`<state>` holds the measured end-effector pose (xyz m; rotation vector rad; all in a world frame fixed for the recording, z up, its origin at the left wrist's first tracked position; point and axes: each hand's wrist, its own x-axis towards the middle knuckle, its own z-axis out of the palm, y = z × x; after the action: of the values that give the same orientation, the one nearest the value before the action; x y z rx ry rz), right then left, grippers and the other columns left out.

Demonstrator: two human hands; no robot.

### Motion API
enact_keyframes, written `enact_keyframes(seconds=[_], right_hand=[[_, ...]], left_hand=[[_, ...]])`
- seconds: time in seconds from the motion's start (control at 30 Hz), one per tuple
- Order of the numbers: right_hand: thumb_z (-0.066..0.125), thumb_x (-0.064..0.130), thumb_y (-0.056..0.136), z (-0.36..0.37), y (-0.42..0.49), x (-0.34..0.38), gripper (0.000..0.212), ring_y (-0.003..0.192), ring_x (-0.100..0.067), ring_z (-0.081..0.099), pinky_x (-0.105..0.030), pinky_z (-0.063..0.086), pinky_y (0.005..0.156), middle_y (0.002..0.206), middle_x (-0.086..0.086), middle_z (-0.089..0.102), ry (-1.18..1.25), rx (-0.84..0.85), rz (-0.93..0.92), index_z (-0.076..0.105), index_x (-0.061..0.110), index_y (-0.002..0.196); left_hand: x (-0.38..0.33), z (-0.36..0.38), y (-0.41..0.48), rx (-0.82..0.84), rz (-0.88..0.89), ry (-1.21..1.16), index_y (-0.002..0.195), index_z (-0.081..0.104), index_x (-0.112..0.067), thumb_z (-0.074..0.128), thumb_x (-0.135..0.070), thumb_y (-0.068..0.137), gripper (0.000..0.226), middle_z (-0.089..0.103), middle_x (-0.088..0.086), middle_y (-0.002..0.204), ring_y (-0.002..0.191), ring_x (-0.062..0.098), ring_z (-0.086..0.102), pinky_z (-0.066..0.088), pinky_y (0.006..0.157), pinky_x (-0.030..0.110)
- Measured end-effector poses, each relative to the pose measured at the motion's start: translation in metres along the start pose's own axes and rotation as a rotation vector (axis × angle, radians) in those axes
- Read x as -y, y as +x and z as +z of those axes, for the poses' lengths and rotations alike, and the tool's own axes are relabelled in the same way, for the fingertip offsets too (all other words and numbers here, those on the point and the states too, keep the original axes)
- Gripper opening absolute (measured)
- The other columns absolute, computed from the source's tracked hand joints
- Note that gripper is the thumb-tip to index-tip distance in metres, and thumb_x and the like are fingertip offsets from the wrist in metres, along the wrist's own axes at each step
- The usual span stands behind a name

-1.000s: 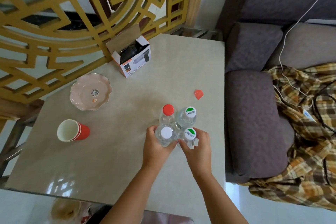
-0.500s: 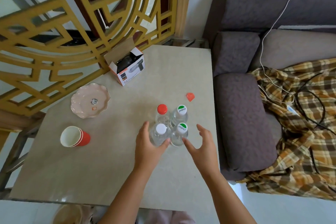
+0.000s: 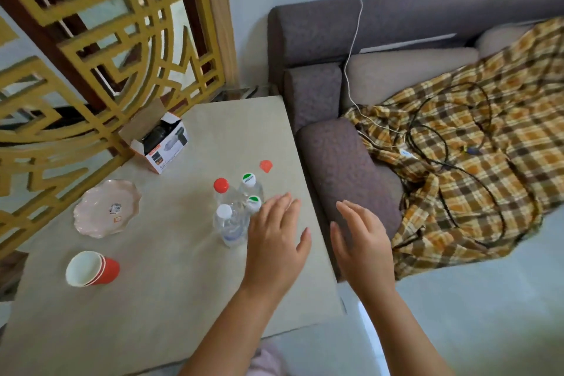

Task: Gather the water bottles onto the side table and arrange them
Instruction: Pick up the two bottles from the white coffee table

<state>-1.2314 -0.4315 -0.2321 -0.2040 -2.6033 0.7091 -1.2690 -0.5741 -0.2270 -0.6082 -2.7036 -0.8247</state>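
Left hand [image 3: 274,241] hovers flat with straight fingers close beside the water bottles [image 3: 232,223], gripping nothing; right hand [image 3: 363,241] is likewise spread and empty, past the side table [image 3: 171,290] edge over the sofa arm [image 3: 341,168]. Four bottles stand upright, packed two by two toward the table's right side, probably grouped tight for neatness, so the arranging looks finished

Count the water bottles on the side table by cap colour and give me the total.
Red-capped bottle: 1
White-capped bottle: 1
Green-and-white-capped bottles: 2
Total: 4
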Motion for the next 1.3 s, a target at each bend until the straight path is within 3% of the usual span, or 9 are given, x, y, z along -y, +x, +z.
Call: enact_keyframes(seconds=[0.3, 0.47, 0.7, 0.93, 1.17, 1.3], right_hand=[[0.054, 0.021, 0.083, -0.106, -0.073, -0.032, 0.031, 0.102, -0.029, 0.06, -0.044, 0.05, 0.087, 0.109, -0.012, 0.067, -0.141, -0.256, 0.065, 0.063, 0.006, 0.108], [0.059, 0.021, 0.081, -0.168, -0.127, -0.053, 0.03, 0.106, -0.026, 0.058, -0.04, 0.047, 0.089, 0.109, -0.009, 0.068, -0.261, -0.404, 0.21, 0.065, 0.009, 0.108], [0.051, 0.026, 0.083, -0.253, -0.207, -0.079, 0.033, 0.102, -0.032, 0.061, -0.047, 0.05, 0.084, 0.11, -0.011, 0.068, -0.414, -0.528, 0.38, 0.065, 0.009, 0.108], [0.048, 0.028, 0.083, -0.328, -0.298, -0.106, 0.038, 0.101, -0.035, 0.063, -0.053, 0.05, 0.086, 0.107, -0.014, 0.069, -0.565, -0.644, 0.588, 0.065, 0.005, 0.108], [0.048, 0.026, 0.083, -0.382, -0.381, -0.125, 0.036, 0.101, -0.033, 0.062, -0.048, 0.05, 0.085, 0.108, -0.011, 0.069, -0.689, -0.768, 0.784, 0.065, 0.006, 0.107], [0.047, 0.028, 0.083, -0.404, -0.422, -0.142, 0.037, 0.102, -0.033, 0.062, -0.055, 0.049, 0.085, 0.11, -0.012, 0.068, -0.723, -0.827, 0.937, 0.064, 0.006, 0.108]], left_hand=[[-0.117, -0.006, -0.03, 0.14, 0.244, -0.035, 0.115, 0.061, -0.012, 0.044, -0.035, 0.084, 0.042, 0.065, 0.007, 0.118, 0.112, 0.025, 0.058, 0.047, 0.09, 0.037], [-0.19, 0.001, -0.057, 0.194, 0.429, -0.099, 0.114, 0.061, -0.012, 0.046, -0.034, 0.082, 0.042, 0.064, 0.007, 0.119, 0.115, 0.025, 0.055, 0.047, 0.091, 0.043], [-0.294, 0.009, -0.102, 0.206, 0.679, -0.195, 0.111, 0.064, -0.01, 0.047, -0.033, 0.081, 0.041, 0.066, 0.009, 0.116, 0.114, 0.029, 0.057, 0.045, 0.093, 0.048], [-0.388, 0.022, -0.16, 0.258, 0.896, -0.292, 0.111, 0.063, -0.008, 0.046, -0.033, 0.081, 0.043, 0.066, 0.01, 0.114, 0.114, 0.028, 0.057, 0.041, 0.097, 0.045], [-0.461, 0.048, -0.214, 0.34, 1.093, -0.422, 0.109, 0.062, -0.006, 0.049, -0.03, 0.081, 0.04, 0.067, 0.012, 0.11, 0.11, 0.032, 0.059, 0.047, 0.092, 0.048], [-0.503, 0.075, -0.243, 0.425, 1.189, -0.492, 0.109, 0.062, -0.005, 0.048, -0.03, 0.081, 0.04, 0.067, 0.012, 0.111, 0.109, 0.033, 0.06, 0.045, 0.092, 0.045]])
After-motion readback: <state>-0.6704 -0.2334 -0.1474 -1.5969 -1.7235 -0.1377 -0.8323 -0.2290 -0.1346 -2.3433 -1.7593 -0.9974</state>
